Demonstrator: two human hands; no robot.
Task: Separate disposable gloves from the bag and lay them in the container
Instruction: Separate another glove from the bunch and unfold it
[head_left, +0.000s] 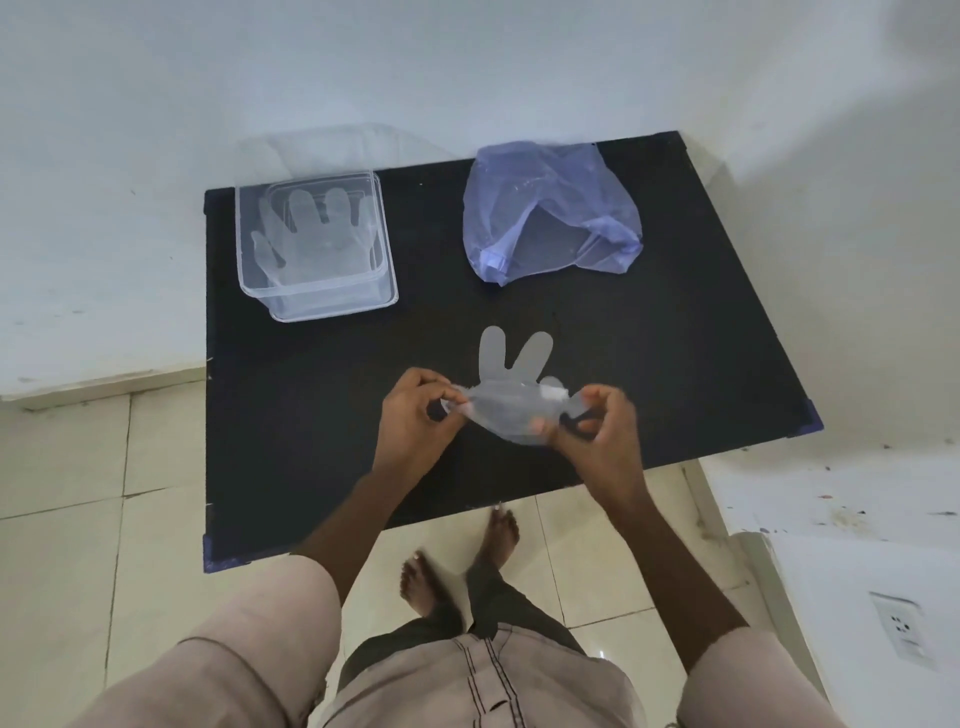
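The gloves (506, 405), thin clear film bunched between both hands over the bench (322, 415), look near weightless, limp and clingy. The left hand (415, 410) pinches one edge, the right hand (597, 421) the other; peeling layers at the cuff seems best.

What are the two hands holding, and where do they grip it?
A clear disposable glove: left hand pinches its left edge, right hand its right edge.
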